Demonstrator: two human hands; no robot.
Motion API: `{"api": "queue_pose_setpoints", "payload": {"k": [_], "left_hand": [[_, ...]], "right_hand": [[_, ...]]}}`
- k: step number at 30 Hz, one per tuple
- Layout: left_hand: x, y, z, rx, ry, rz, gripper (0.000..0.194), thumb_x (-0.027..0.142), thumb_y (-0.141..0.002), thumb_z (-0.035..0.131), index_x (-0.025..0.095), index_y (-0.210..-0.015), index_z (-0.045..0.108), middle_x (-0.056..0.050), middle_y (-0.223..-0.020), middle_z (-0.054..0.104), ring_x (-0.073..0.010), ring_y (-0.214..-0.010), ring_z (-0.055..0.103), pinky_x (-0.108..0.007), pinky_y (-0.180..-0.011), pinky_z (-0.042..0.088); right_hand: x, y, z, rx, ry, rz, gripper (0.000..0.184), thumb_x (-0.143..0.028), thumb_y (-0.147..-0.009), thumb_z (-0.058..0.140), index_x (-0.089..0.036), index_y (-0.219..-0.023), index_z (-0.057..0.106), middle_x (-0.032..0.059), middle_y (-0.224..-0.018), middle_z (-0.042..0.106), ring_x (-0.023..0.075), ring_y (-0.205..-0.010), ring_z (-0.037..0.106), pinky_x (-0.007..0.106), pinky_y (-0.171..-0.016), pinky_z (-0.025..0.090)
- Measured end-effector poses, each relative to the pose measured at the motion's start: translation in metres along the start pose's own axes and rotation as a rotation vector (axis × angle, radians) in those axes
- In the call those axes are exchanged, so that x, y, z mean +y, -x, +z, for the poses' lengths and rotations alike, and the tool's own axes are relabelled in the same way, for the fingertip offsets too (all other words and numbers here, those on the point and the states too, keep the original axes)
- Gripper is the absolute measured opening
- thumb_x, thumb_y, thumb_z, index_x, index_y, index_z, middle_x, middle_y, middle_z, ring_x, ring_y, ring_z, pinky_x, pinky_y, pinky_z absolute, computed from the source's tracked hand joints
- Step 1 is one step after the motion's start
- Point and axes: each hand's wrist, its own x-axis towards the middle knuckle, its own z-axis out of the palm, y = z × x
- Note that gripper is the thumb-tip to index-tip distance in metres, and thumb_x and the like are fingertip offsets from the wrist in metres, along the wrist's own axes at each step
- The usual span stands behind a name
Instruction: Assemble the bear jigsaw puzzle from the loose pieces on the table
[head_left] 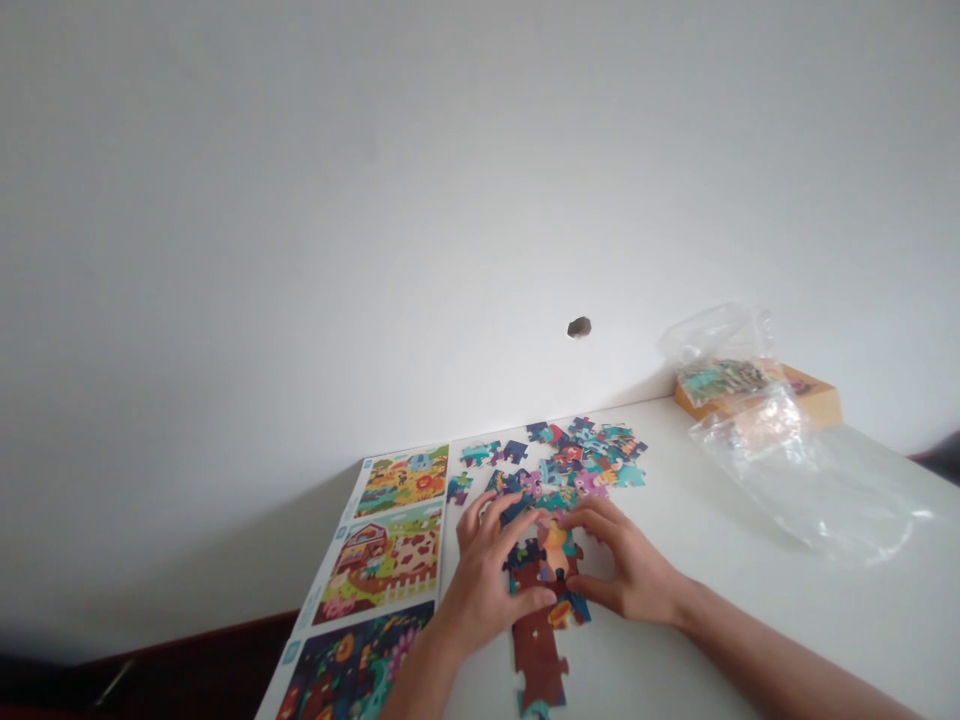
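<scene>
Between left hand (487, 580) and right hand (634, 565), I see joined puzzle strip (534, 650), long axis running toward wall (480, 200); left nearer, thumb over it. Fingers of both curved; can't tell whether either pinches it.

Puzzle pieces (555, 548) (on table (690, 540)) lie between sheet (397, 560) and box (823, 402).

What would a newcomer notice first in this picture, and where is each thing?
Most likely the left hand and right hand, spread over the colourful, partly joined puzzle at the bottom centre. The eye may then jump to the dark hole in the pale wall above them. Third, perhaps, the clear plastic at the right, lying over and in front of a yellow box.
</scene>
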Motion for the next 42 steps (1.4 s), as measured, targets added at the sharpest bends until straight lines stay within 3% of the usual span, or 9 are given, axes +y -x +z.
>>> {"api": "queue_pose_setpoints", "payload": {"k": [2,5,9,13,20,28,37,42], "left_hand": [[0.002,0.001,-0.002,-0.061,-0.009,0.005,0.072,0.056,-0.066,0.082,0.036,-0.131,0.060,-0.006,-0.155,0.031,-0.0444,-0.140,0.021,-0.063,-0.111,0.027],[0.005,0.002,-0.004,-0.122,-0.014,0.015,0.044,0.040,-0.065,0.087,0.038,-0.107,0.074,0.003,-0.162,0.015,-0.0481,-0.142,0.015,-0.068,-0.110,0.023],[0.005,0.002,-0.006,-0.135,-0.016,0.004,0.042,0.033,-0.066,0.086,0.040,-0.106,0.075,0.004,-0.161,0.014,-0.0492,-0.142,0.014,-0.071,-0.109,0.023],[0.002,0.003,-0.006,-0.145,-0.023,-0.014,0.040,0.034,-0.069,0.084,0.039,-0.108,0.075,0.003,-0.161,0.015,-0.0484,-0.143,0.012,-0.070,-0.110,0.023],[0.001,0.004,-0.006,-0.152,-0.014,-0.004,0.040,0.033,-0.069,0.084,0.040,-0.107,0.074,0.004,-0.161,0.018,-0.0466,-0.144,0.015,-0.069,-0.110,0.023],[0.003,0.005,-0.009,-0.186,0.023,-0.023,0.040,0.026,-0.068,0.082,0.038,-0.105,0.074,0.003,-0.160,0.021,-0.0433,-0.145,0.013,-0.068,-0.112,0.021],[0.008,0.002,-0.013,-0.242,0.039,-0.028,0.050,0.023,-0.064,0.082,0.035,-0.111,0.071,0.003,-0.161,0.022,-0.0429,-0.146,0.010,-0.064,-0.113,0.020],[0.008,0.001,-0.012,-0.284,0.037,-0.053,0.057,0.025,-0.062,0.083,0.037,-0.116,0.067,0.002,-0.161,0.020,-0.0417,-0.146,0.007,-0.063,-0.115,0.017]], "right_hand": [[-0.002,0.000,-0.005,-0.017,0.067,-0.036,0.044,-0.027,-0.071,0.072,-0.022,-0.112,0.058,0.0091,-0.112,0.057,0.0252,-0.101,0.054,0.041,-0.092,0.043],[-0.008,0.001,-0.013,-0.086,0.189,-0.092,0.040,-0.030,-0.067,0.075,-0.022,-0.103,0.060,0.0095,-0.111,0.056,0.0269,-0.100,0.051,0.045,-0.094,0.039],[-0.016,0.004,-0.018,-0.251,0.218,-0.130,0.044,-0.035,-0.057,0.080,-0.022,-0.094,0.061,0.0084,-0.115,0.055,0.0283,-0.102,0.049,0.045,-0.092,0.038],[-0.019,0.006,-0.014,-0.341,0.194,-0.173,0.055,-0.041,-0.050,0.083,-0.023,-0.097,0.064,0.0084,-0.116,0.054,0.0295,-0.104,0.048,0.045,-0.094,0.037],[-0.013,0.007,-0.013,-0.328,0.200,-0.145,0.053,-0.041,-0.052,0.084,-0.023,-0.097,0.064,0.0091,-0.118,0.054,0.0307,-0.107,0.048,0.046,-0.095,0.036],[-0.001,0.004,-0.013,-0.236,0.283,-0.027,0.042,-0.043,-0.066,0.078,-0.021,-0.098,0.061,0.0105,-0.116,0.054,0.0293,-0.106,0.047,0.046,-0.095,0.037],[0.001,0.005,-0.013,-0.268,0.278,-0.040,0.047,-0.043,-0.063,0.079,-0.023,-0.103,0.065,0.0106,-0.121,0.051,0.0313,-0.112,0.044,0.048,-0.099,0.032],[-0.007,0.005,-0.014,-0.304,0.251,-0.122,0.044,-0.044,-0.061,0.078,-0.023,-0.097,0.065,0.0097,-0.127,0.048,0.0320,-0.116,0.041,0.050,-0.103,0.028]]}}
